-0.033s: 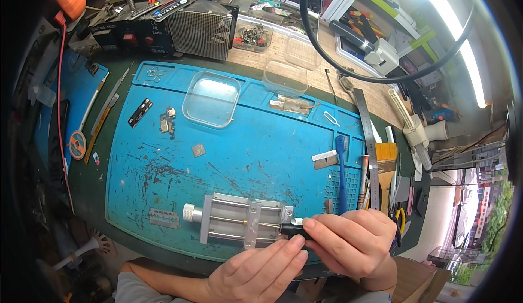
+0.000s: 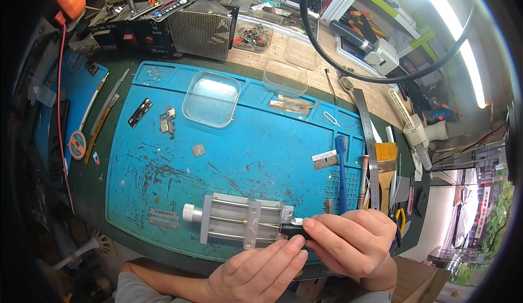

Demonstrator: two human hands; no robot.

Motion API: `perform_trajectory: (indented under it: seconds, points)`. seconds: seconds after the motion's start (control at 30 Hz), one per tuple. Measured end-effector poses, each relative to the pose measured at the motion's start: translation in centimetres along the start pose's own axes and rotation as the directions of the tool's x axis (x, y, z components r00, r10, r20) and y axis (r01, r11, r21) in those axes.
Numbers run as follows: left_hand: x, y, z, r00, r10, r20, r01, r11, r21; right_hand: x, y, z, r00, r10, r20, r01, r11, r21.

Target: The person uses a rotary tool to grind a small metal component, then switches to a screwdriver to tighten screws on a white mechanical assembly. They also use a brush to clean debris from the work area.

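- The right hand (image 2: 354, 243) pinches a short black cylindrical handle (image 2: 293, 230) between thumb and fingers.
- The left hand (image 2: 259, 273) reaches in from below, its fingers extended side by side, their tips at the lower edge of the black handle; whether they grip it cannot be told.
- The handle sits at the right end of a silver metal clamp with parallel rods, a crossbar and a knurled knob (image 2: 253, 221).
- This clamp lies near the front edge of a scratched blue work mat (image 2: 229, 161), on a dark green-topped bench (image 2: 90, 180).
- Left of the knob, a thin silver slotted razor blade (image 2: 164, 217) lies flat on the mat.
- Farther back are a small square grey metal piece (image 2: 199, 150) and a clear plastic box with rounded corners (image 2: 184, 100).
- Right of them, a blue plastic brush (image 2: 341, 172) lies near a long steel ruler (image 2: 372, 161).
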State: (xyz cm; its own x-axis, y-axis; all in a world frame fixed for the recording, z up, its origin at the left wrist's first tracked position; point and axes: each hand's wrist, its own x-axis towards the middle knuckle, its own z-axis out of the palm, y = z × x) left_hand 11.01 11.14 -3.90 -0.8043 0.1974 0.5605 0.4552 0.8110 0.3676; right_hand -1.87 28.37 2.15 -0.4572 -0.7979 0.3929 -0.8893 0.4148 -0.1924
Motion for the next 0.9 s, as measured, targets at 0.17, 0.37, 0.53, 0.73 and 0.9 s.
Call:
perform_trajectory:
  seconds: [0.17, 0.37, 0.53, 0.73, 0.9]
  points:
    - [0.05, -0.01, -0.14, 1.0, -0.004, 0.009, 0.004, 1.0, -0.005, -0.1, 0.0, 0.0, 1.0, -0.002, 0.001, 0.002, 1.0, -0.008]
    - [0.06, -0.06, -0.14, 1.0, -0.001, 0.011, 0.001, 1.0, -0.009, -0.1, 0.02, 0.04, 1.0, -0.008, -0.003, 0.008, 1.0, -0.019]
    - [0.15, -0.02, -0.16, 1.0, -0.007, 0.016, 0.007, 1.0, -0.011, -0.13, 0.0, 0.14, 1.0, -0.008, -0.015, 0.007, 1.0, -0.021]
    - [0.08, -0.25, -0.4, 0.999, 0.009, 0.038, -0.008, 1.0, -0.026, -0.11, 0.06, 0.21, 1.0, -0.016, -0.022, 0.015, 1.0, -0.026]
    - [0.01, -0.25, -0.35, 0.999, 0.012, 0.04, -0.012, 1.0, -0.002, -0.13, 0.08, 0.31, 1.0, -0.012, -0.023, 0.011, 1.0, -0.025]
